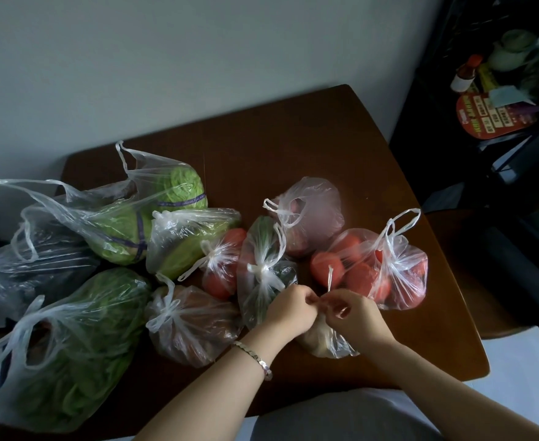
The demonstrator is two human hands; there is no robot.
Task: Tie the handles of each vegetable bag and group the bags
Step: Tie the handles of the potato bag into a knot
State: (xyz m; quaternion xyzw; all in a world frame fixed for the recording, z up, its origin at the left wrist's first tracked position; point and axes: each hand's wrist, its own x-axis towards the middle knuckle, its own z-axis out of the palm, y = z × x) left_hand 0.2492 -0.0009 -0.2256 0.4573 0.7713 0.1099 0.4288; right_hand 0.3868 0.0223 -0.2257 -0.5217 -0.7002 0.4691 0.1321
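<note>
A small clear bag of pale vegetables lies near the table's front edge, under my hands. My left hand and my right hand each pinch one of its handles, fingertips almost meeting above the bag; one thin handle end sticks up between them. Just behind is a knotted bag of tomatoes and a knotted bag of dark greens. Left of those lie a tied brownish bag and a small tied tomato bag. Further left are cabbage bags and a leafy greens bag with loose handles.
All bags lie on a brown wooden table against a pale wall. A pinkish bag lies at the back. A dark bag hangs over the left edge. A black shelf with bottles stands to the right, a dark chair below it.
</note>
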